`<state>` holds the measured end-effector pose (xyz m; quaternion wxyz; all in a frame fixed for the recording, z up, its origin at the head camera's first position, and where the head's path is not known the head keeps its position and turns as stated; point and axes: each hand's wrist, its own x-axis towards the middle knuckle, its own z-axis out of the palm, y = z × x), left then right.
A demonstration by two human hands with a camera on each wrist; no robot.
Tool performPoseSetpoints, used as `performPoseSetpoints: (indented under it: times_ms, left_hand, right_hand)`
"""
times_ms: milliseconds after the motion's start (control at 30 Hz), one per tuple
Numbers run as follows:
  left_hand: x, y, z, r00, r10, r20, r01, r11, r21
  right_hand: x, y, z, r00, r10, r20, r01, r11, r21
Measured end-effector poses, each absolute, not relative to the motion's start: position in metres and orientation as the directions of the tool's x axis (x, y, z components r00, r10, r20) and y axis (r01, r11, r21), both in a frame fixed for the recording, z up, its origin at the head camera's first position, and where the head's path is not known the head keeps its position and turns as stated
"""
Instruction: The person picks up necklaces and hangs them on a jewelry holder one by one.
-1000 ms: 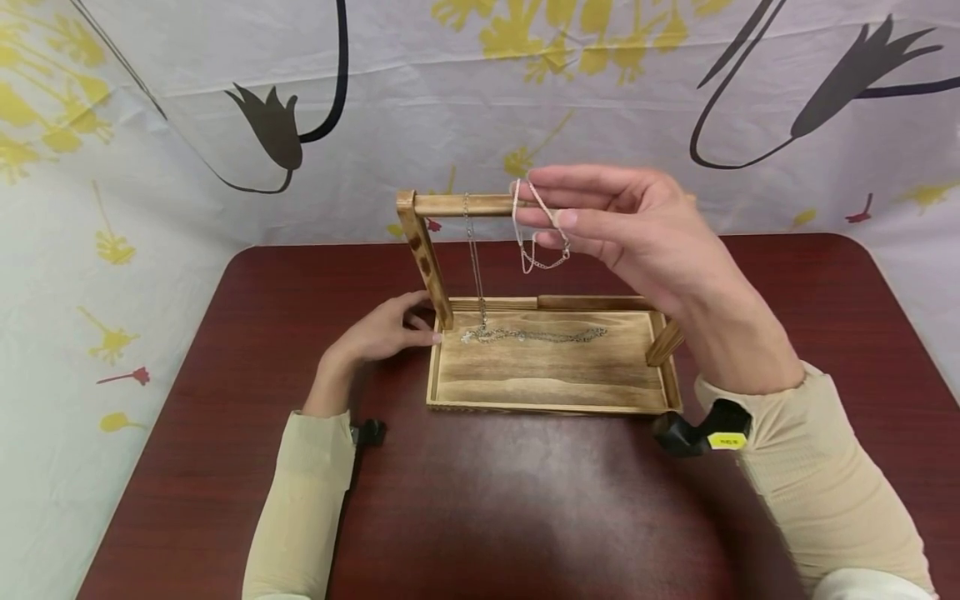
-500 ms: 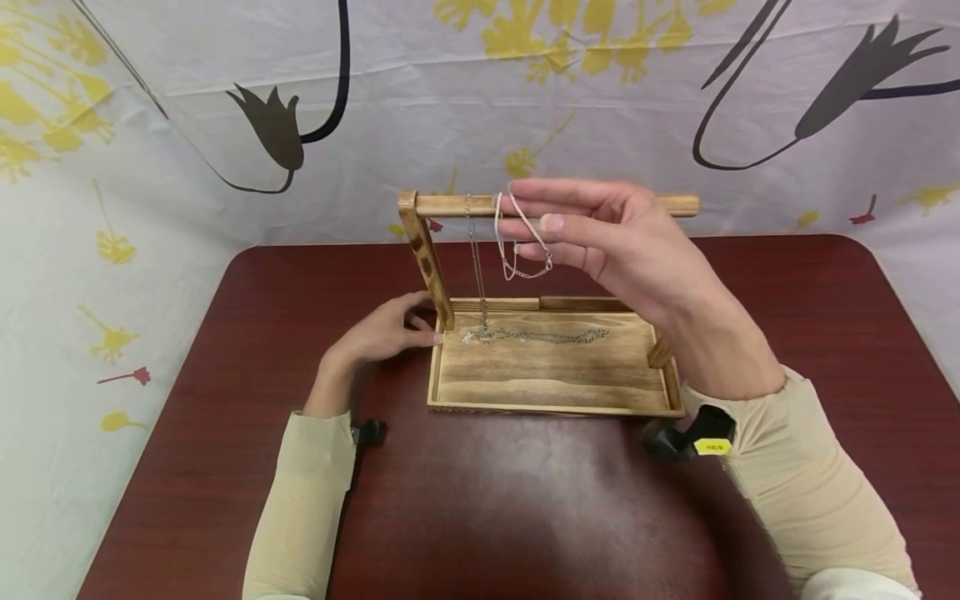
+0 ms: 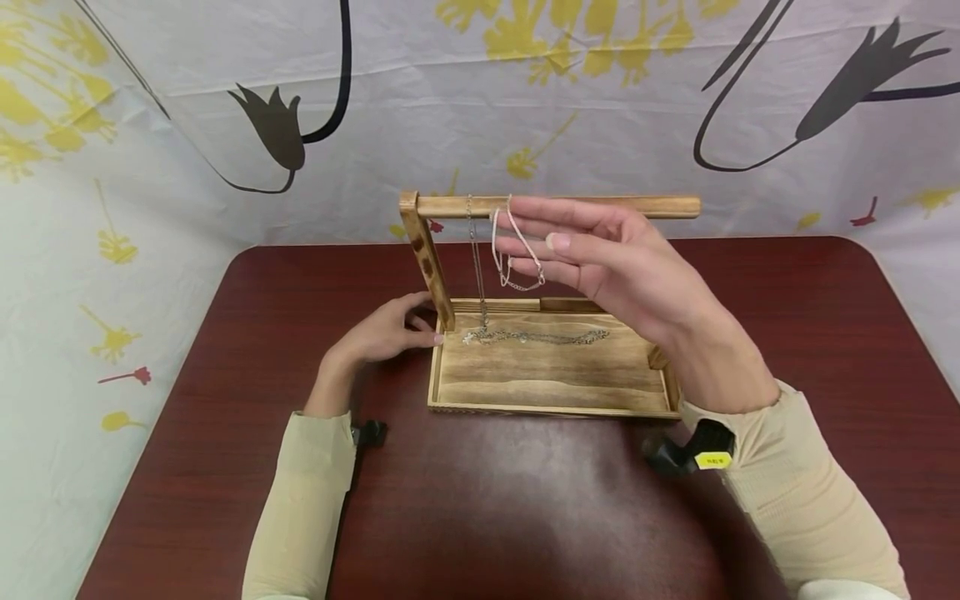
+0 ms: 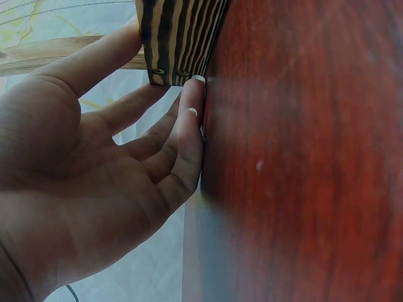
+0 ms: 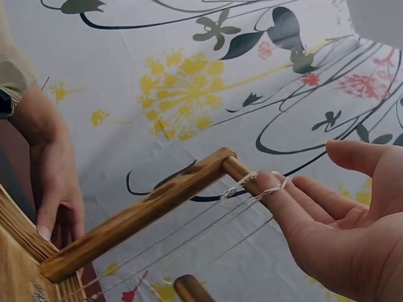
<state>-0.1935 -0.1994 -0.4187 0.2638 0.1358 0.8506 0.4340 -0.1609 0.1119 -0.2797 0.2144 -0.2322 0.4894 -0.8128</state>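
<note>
My right hand (image 3: 622, 258) is raised in front of the bar of a wooden jewelry stand (image 3: 652, 206). Its fingers point left and are nearly straight, and a thin silver bracelet (image 5: 238, 196) with a clasp hangs looped over the fingertips. In the right wrist view the thumb stands apart and the bracelet overlaps the bar. At the left end of the stand's tray (image 3: 555, 392), my left hand (image 3: 382, 332) grips the corner, thumb on one side and fingers behind. The left wrist view shows these fingers (image 4: 189, 135) curled low by the tabletop.
A silver necklace (image 3: 475, 258) hangs from the bar near its left post (image 3: 426, 258). More chain (image 3: 555, 337) lies along the tray floor. The stand sits on a dark red table (image 3: 480, 517), with a patterned cloth (image 3: 600, 125) rising behind it.
My right hand has moved left along the bar and then dropped a little, bringing the bracelet closer to the hanging necklace. My left hand and the stand hold their place.
</note>
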Motion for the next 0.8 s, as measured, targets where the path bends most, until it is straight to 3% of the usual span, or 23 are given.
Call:
performPoseSetpoints:
  times_ms: [800]
  left_hand:
    - [-0.195, -0.201, -0.42, -0.819, 0.477, -0.32, 0.018, 0.579, 0.815]
  right_hand:
    - [-0.158, 0.114, -0.303, -0.784, -0.587, 0.205, 0.109, -0.455, -0.884]
